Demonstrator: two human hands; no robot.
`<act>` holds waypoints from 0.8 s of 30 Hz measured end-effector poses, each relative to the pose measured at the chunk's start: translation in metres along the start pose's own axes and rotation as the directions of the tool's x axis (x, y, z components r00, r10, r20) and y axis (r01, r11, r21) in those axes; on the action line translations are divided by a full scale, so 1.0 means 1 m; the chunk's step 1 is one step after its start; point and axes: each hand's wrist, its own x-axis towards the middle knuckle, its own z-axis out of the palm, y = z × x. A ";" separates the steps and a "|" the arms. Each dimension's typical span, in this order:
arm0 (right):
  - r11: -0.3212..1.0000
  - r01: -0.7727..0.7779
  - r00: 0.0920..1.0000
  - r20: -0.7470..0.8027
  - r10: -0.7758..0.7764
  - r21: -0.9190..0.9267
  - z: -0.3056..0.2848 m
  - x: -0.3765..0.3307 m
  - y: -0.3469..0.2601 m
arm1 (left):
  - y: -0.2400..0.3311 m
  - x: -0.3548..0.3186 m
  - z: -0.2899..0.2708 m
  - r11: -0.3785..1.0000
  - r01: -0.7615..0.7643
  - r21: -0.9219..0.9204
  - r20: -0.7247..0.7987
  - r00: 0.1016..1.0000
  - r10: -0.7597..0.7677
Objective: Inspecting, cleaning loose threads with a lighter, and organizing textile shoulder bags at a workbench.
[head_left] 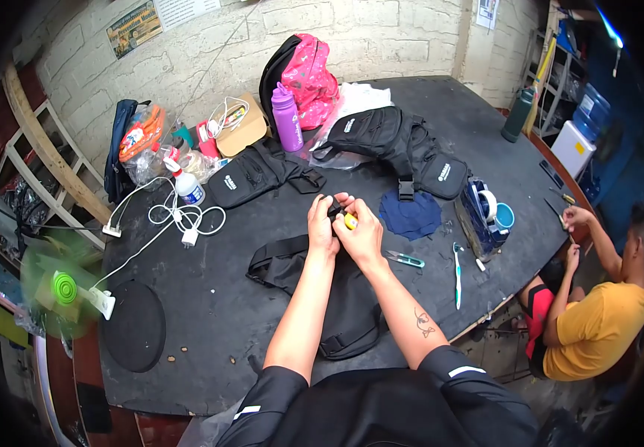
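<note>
Above the dark tabletop (pixel 210 298), left hand (pixel 322 223) and right hand (pixel 361 232) meet, both grips closed narrow on 1 small yellow object (pixel 349 220) and a black strap end (pixel 333 206). Black bag (pixel 344 305) lies beneath the forearms; blue-handled snips (pixel 405 258) just beside.

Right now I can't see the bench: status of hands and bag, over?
Left hand and right hand together, pinching a small black part with a yellow item. Black fabric strap bag lies under the forearms. Small snips beside the right hand.
</note>
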 end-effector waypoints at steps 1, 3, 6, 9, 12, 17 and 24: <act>1.000 0.001 1.000 -0.003 -0.001 0.013 0.000 0.000 0.000 | 0.000 0.000 -0.001 1.000 -0.001 0.003 -0.003 1.000 0.001; 0.999 0.010 1.000 -0.008 -0.010 0.042 -0.001 0.000 0.000 | -0.001 0.001 -0.002 1.000 0.003 0.003 -0.007 1.000 -0.003; 1.000 0.019 1.000 0.007 -0.019 -0.009 -0.003 0.000 -0.003 | -0.004 0.001 -0.003 1.000 0.010 -0.016 -0.012 1.000 -0.010; 0.999 -0.008 1.000 0.022 0.009 -0.034 -0.006 0.001 -0.005 | -0.005 0.003 -0.004 0.999 0.009 -0.036 -0.011 1.000 -0.010; 0.999 -0.016 1.000 0.021 0.016 -0.031 -0.006 0.002 -0.006 | -0.004 0.004 -0.005 1.000 0.006 -0.028 -0.006 1.000 -0.007; 0.999 -0.006 1.000 0.017 0.005 0.048 -0.001 0.001 0.000 | -0.003 0.001 -0.001 1.000 0.007 0.001 -0.035 0.999 -0.007; 0.991 -0.133 0.985 0.113 0.132 0.004 -0.061 -0.014 0.059 | 0.051 0.039 0.029 0.795 -0.261 0.547 0.156 0.965 0.209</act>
